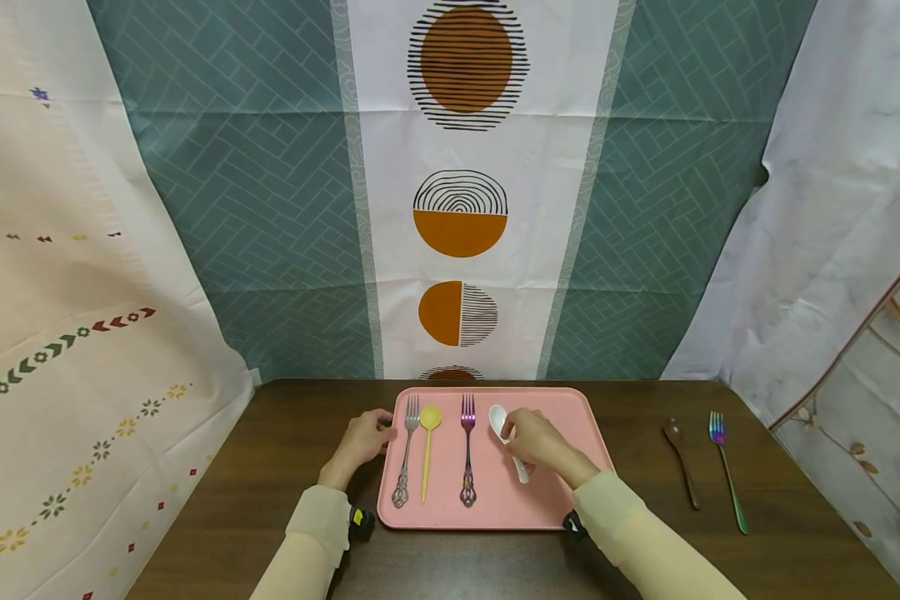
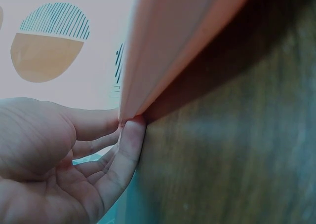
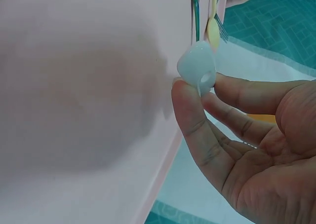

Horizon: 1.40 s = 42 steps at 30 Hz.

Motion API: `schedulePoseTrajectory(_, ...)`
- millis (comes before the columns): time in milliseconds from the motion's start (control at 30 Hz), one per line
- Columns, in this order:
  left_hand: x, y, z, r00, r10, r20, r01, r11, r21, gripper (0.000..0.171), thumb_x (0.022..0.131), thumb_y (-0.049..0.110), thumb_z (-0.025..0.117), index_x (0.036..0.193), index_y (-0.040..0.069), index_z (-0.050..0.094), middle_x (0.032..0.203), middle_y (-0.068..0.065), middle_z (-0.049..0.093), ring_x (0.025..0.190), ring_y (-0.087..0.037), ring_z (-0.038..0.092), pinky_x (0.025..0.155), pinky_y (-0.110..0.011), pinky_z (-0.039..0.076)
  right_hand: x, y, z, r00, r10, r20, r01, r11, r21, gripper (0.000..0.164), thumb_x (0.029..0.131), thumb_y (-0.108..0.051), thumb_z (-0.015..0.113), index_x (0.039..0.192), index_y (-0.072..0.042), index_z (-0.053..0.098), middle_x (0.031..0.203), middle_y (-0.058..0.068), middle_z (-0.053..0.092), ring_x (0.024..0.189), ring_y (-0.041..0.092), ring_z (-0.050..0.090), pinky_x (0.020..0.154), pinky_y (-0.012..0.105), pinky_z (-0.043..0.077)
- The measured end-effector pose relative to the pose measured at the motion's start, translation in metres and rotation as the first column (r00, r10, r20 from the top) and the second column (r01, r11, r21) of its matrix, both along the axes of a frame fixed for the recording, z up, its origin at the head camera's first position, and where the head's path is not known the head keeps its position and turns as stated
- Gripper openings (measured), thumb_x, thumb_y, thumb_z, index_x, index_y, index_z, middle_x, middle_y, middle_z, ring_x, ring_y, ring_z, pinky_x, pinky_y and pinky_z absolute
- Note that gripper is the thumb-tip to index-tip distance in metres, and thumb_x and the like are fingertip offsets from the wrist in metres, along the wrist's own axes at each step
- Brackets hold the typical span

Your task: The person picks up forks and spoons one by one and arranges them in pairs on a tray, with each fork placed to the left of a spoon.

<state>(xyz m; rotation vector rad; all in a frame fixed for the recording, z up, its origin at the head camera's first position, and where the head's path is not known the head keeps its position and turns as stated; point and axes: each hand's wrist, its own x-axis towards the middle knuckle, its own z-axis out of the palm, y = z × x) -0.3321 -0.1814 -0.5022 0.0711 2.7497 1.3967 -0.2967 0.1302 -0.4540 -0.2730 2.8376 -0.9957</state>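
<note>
a dark brown wooden tabletop (image 1: 292,450) spreads out ahead. taking the head view as a clock with the tray at its centre, a teal cloth (image 1: 270,208) hangs at 12 o'clock, its white middle band printed with orange circles and black lines. a cream patterned cloth (image 1: 112,358) falls at 10 o'clock, and a pale marbled cloth (image 1: 817,183) at 2.

off the tray at 3 o'clock lie a brown spoon (image 1: 683,468) and, just beyond it, a fork with a green handle (image 1: 730,479). on the pink tray (image 1: 573,417), toward 9 o'clock, a silver fork (image 1: 407,454) and a yellow spoon (image 1: 427,454) lie side by side. a purple-tined fork (image 1: 468,450) lies between the yellow spoon and the white one.

the left hand (image 1: 363,439) is at the tray's 9 o'clock rim, thumb and fingers pinching its edge. the right hand (image 1: 537,440), over the tray toward 2 o'clock, pinches the white spoon (image 1: 498,418) between thumb and fingers. from that hand the spoon's bowl points to 10 o'clock and its handle end to 7; the fingers hide part of its middle. whether it touches the tray, i cannot tell.
</note>
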Motion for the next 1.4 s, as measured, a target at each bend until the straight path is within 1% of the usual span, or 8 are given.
schedulePoseTrajectory(167, 0.002, 0.0, 0.001, 1.0, -0.004, 0.002, 0.004, 1.0, -0.011, 0.032, 0.101, 0.004, 0.064, 0.129, -0.01, 0.062, 0.098, -0.017, 0.071, 0.078, -0.023, 0.073, 0.073, -0.039, 0.063, -0.001, -0.008, -0.003, 1.0, 0.005, 0.007, -0.005, 1.0, 0.022, 0.016, 0.084, 0.012, 0.069, 0.096, 0.003, 0.071, 0.082, 0.016, 0.062, 0.044, 0.016, 0.06, 0.042, 0.029, 0.054)
schedulePoseTrajectory(300, 0.002, -0.001, 0.0, 1.0, -0.005, 0.006, 0.005, 1.0, -0.014, 0.031, 0.101, 0.004, 0.064, 0.129, -0.01, 0.062, 0.098, -0.016, 0.071, 0.079, -0.024, 0.073, 0.073, -0.039, 0.063, 0.0, -0.012, -0.007, 1.0, 0.01, 0.009, -0.011, 0.999, 0.049, 0.015, 0.085, 0.012, 0.068, 0.096, 0.002, 0.071, 0.089, 0.018, 0.063, 0.044, 0.016, 0.059, 0.041, 0.028, 0.053)
schedulePoseTrajectory(467, 0.002, -0.002, -0.002, 1.0, 0.0, 0.002, 0.0, 1.0, -0.002, 0.031, 0.1, 0.004, 0.065, 0.128, -0.009, 0.062, 0.097, -0.016, 0.071, 0.078, -0.023, 0.073, 0.073, -0.039, 0.063, -0.001, -0.018, -0.01, 1.0, 0.014, 0.009, -0.015, 0.998, 0.068, 0.011, 0.084, 0.009, 0.074, 0.091, 0.002, 0.071, 0.085, 0.015, 0.062, 0.045, 0.015, 0.058, 0.04, 0.026, 0.051)
schedulePoseTrajectory(633, 0.002, -0.001, -0.002, 1.0, 0.004, 0.008, -0.003, 1.0, -0.008, 0.032, 0.1, 0.005, 0.065, 0.129, -0.009, 0.062, 0.097, -0.016, 0.07, 0.079, -0.023, 0.073, 0.074, -0.039, 0.063, 0.0, -0.023, -0.011, 1.0, 0.029, 0.0, -0.029, 0.996, 0.084, 0.011, 0.082, 0.008, 0.078, 0.089, 0.004, 0.072, 0.085, 0.016, 0.064, 0.045, 0.013, 0.057, 0.04, 0.025, 0.05)
schedulePoseTrajectory(767, 0.002, -0.001, -0.002, 1.0, 0.005, 0.014, -0.005, 1.0, 0.002, 0.032, 0.101, 0.005, 0.065, 0.129, -0.008, 0.063, 0.097, -0.015, 0.071, 0.079, -0.022, 0.073, 0.074, -0.039, 0.063, -0.001, -0.026, -0.012, 0.998, 0.052, -0.03, -0.048, 0.994, 0.095, 0.011, 0.079, 0.008, 0.08, 0.082, 0.003, 0.071, 0.078, 0.013, 0.064, 0.044, 0.012, 0.056, 0.039, 0.023, 0.049)
schedulePoseTrajectory(867, 0.001, -0.001, -0.001, 1.0, -0.002, 0.004, 0.002, 1.0, -0.001, 0.031, 0.101, 0.005, 0.065, 0.129, -0.009, 0.063, 0.096, -0.015, 0.071, 0.077, -0.022, 0.073, 0.073, -0.038, 0.063, -0.002, -0.028, -0.013, 0.997, 0.062, -0.04, -0.057, 0.993, 0.108, 0.015, 0.078, 0.009, 0.079, 0.075, 0.001, 0.067, 0.072, 0.009, 0.062, 0.043, 0.012, 0.056, 0.04, 0.022, 0.048)
schedulePoseTrajectory(1133, 0.001, -0.001, -0.001, 1.0, -0.005, -0.008, 0.004, 1.0, -0.004, 0.03, 0.1, 0.003, 0.064, 0.128, -0.009, 0.064, 0.095, -0.016, 0.07, 0.076, -0.022, 0.073, 0.069, -0.038, 0.063, -0.001, -0.037, -0.01, 0.999, 0.034, -0.038, -0.027, 0.985, 0.168, 0.018, 0.075, 0.006, 0.082, 0.068, -0.002, 0.067, 0.068, 0.006, 0.062, 0.058, 0.017, 0.056, 0.05, 0.025, 0.048)
schedulePoseTrajectory(1400, 0.001, -0.001, 0.001, 1.0, -0.002, -0.003, 0.002, 1.0, -0.007, 0.031, 0.101, 0.004, 0.064, 0.129, -0.009, 0.063, 0.097, -0.016, 0.07, 0.077, -0.022, 0.073, 0.071, -0.038, 0.063, 0.002, -0.041, -0.011, 0.999, 0.022, -0.037, -0.015, 0.985, 0.171, 0.021, 0.074, 0.005, 0.083, 0.067, -0.003, 0.065, 0.066, 0.005, 0.061, 0.059, 0.018, 0.057, 0.052, 0.026, 0.049)
